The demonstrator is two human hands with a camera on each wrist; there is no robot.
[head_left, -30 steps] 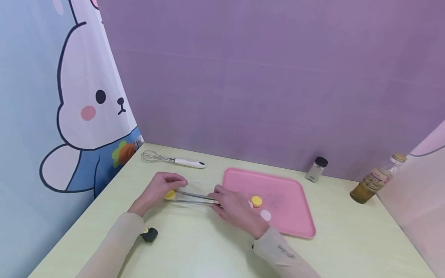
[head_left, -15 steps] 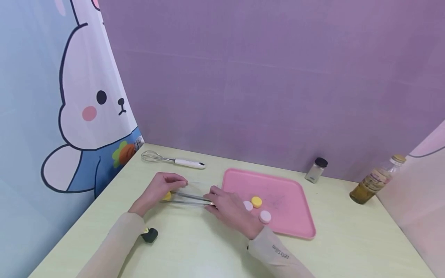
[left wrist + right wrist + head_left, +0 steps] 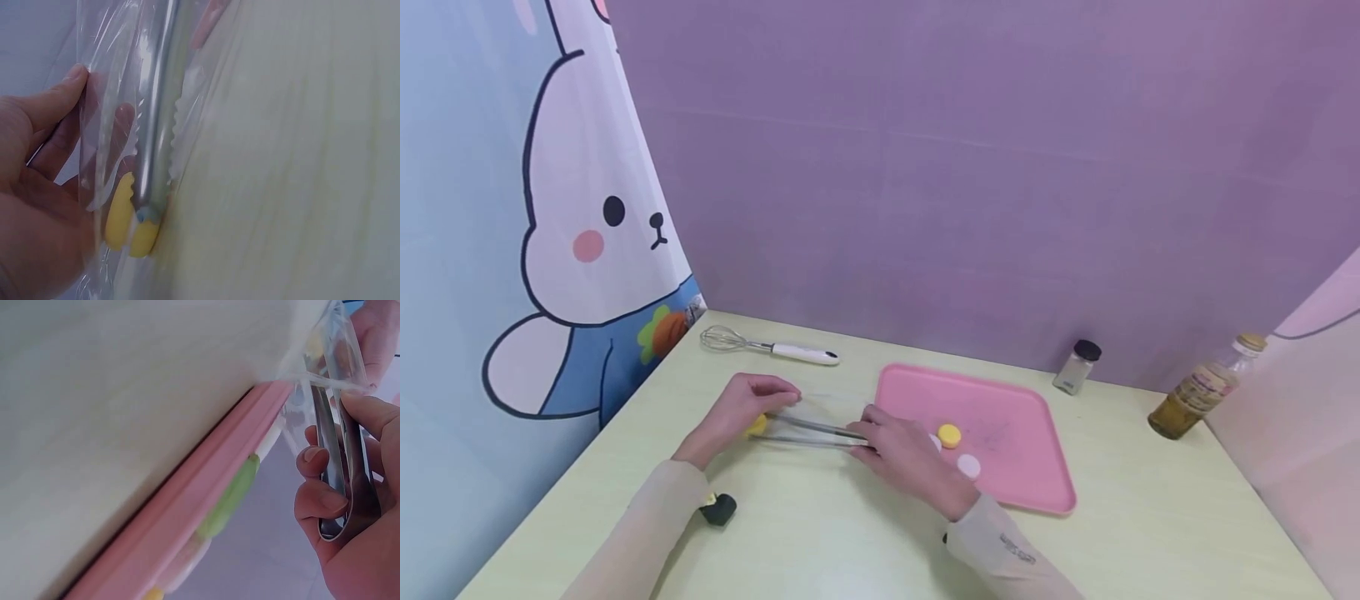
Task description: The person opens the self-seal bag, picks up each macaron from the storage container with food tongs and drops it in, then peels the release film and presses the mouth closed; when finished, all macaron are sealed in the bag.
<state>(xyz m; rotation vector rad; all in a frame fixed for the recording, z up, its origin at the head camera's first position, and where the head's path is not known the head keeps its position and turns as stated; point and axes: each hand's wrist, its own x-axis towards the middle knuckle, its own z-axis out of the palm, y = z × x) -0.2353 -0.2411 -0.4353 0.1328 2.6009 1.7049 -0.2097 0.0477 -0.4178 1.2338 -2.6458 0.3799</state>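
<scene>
With curled fingers my right hand (image 3: 910, 458) holds a pair of metal tongs (image 3: 337, 456) by the closed end. The tongs reach left into a clear plastic bag (image 3: 103, 134). At their scalloped tip, inside the bag, is a yellow macaron (image 3: 119, 219); whether both tong arms press on it I cannot tell. My left hand (image 3: 737, 412) pinches the edge of the bag between thumb and fingers, some of which show through the film. In the head view that hand partly hides the macaron.
A pink tray (image 3: 1022, 400) at right carries several macarons, including a yellow one (image 3: 949, 436), a pink one (image 3: 968, 467) and a green one (image 3: 231, 497). Behind lie a whisk (image 3: 805, 354), a black-capped jar (image 3: 1077, 367) and an oil bottle (image 3: 1198, 396). A dark object (image 3: 719, 509) sits by my left sleeve.
My right hand moved the tongs a little left, deeper into the bag with the macaron, then slightly back to the right. The left hand has kept its pinch on the bag.
</scene>
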